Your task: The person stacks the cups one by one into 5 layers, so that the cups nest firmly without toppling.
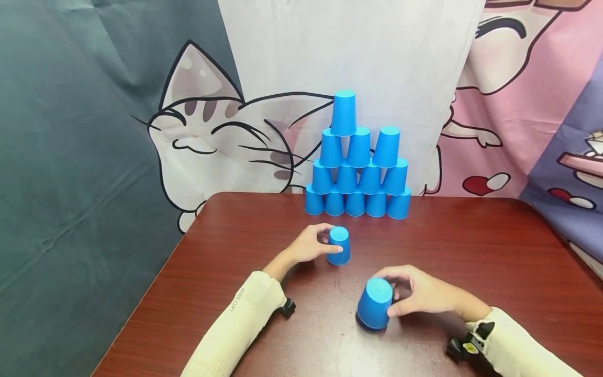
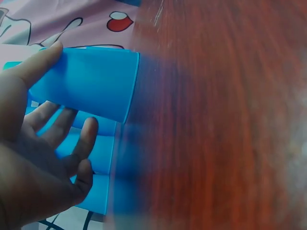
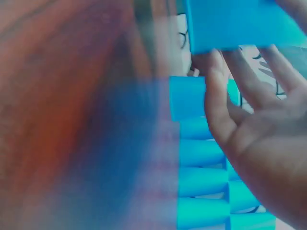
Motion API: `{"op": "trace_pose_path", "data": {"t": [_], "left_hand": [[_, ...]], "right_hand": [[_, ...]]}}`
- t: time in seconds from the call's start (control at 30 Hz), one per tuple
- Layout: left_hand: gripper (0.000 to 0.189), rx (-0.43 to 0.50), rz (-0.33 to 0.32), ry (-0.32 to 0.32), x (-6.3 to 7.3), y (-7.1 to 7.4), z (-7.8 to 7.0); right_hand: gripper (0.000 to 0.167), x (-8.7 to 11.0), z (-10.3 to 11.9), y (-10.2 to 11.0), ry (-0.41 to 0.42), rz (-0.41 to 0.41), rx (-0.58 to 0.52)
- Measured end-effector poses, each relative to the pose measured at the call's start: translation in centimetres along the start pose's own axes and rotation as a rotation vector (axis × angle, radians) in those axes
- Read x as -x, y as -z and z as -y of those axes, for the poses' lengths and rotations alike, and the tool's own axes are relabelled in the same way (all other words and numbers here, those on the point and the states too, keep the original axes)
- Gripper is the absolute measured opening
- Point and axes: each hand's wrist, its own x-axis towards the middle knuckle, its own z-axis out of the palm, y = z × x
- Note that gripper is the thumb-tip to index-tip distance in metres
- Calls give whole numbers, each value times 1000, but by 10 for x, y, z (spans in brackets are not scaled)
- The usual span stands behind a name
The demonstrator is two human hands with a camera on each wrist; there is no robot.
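Note:
In the head view, my left hand grips an upside-down blue cup near the middle of the table, thumb on the near side. The left wrist view shows this held cup between thumb and fingers. Nearer to me and to the right, my right hand holds a second upside-down blue cup, slightly tilted. Whether its rim touches the table is unclear. Beyond both hands stands a pyramid of upside-down blue cups, with one cup on top at the left.
The dark red wooden table runs back to a cloth backdrop printed with cartoon cats. The pyramid stands near the table's far edge, close to that cloth. Black wrist cameras are strapped over cream sleeves.

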Motion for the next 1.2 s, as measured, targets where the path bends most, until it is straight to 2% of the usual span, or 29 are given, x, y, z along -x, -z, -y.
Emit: {"op": "trace_pose_path", "data": {"t": [0.2, 0.37, 0.6, 0.77, 1.03, 1.2], "left_hand": [[54, -13, -28, 8, -1, 0, -2], [56, -55, -33, 8, -4, -1, -3], [58, -75, -54, 30, -1, 0, -3], [61, -106, -63, 54, 3, 1, -2], [62, -116, -63, 71, 9, -1, 2], [62, -109, -63, 66, 9, -3, 2]], "right_hand": [[50, 1, 14, 16, 5, -332, 195], [51, 2, 32, 27, -52, -514, 298], [51, -4, 61, 43, -180, -659, 358], [54, -9, 86, 59, -264, -742, 360], [61, -26, 109, 78, -306, -881, 329], [64, -38, 118, 88, -306, -924, 336]]}}
